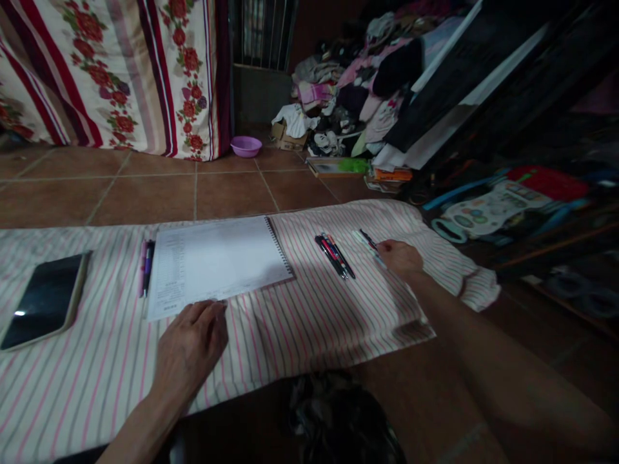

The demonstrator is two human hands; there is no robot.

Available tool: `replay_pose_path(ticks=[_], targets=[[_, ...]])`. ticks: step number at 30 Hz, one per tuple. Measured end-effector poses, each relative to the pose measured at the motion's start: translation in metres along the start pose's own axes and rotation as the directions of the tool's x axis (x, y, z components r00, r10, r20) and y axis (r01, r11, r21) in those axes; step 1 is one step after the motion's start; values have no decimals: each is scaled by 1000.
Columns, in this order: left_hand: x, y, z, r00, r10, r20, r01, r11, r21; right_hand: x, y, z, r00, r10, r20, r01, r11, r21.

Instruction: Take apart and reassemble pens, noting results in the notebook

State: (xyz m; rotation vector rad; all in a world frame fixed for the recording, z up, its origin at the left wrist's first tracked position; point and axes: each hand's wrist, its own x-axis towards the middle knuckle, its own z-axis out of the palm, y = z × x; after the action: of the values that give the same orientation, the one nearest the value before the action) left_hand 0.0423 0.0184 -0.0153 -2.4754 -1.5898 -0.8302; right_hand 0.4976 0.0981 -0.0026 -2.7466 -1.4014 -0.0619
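Pink-and-grey striped cloth (300,322) lies spread over the brown tiled floor (145,193), and a spiral-bound notebook (217,261) rests open on it, its wire spine on the right edge. The left hand (193,341) lies palm down at the notebook's near edge, fingers loosely bent and holding nothing, the fingertips touching the bottom of the page. The right hand (399,258) reaches out to the far right of the cloth, where its fingers meet a few loose pens (367,242); whether they have closed on one cannot be told in the dim light. Between that hand and the notebook lies a bundle of dark and red pens (334,256), apart from both. Two more pens (146,267) lie just beside the notebook's left edge, and a dark phone (43,299) sits further left on the cloth. Beyond, a purple bowl (245,146) stands on the tiles near a heap of clothes (348,96).
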Motion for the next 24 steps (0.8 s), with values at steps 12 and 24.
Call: replay_pose_path(ticks=[12,24], targets=[[-1,-5,0,999,13,44,-14,1000,4,-11,-1,12,962,-251,-108,252,968,-7],[-1,-1,2,998,-11,63,14,999,-45,-9,-18,20,969,-205,-141,207,978,1]])
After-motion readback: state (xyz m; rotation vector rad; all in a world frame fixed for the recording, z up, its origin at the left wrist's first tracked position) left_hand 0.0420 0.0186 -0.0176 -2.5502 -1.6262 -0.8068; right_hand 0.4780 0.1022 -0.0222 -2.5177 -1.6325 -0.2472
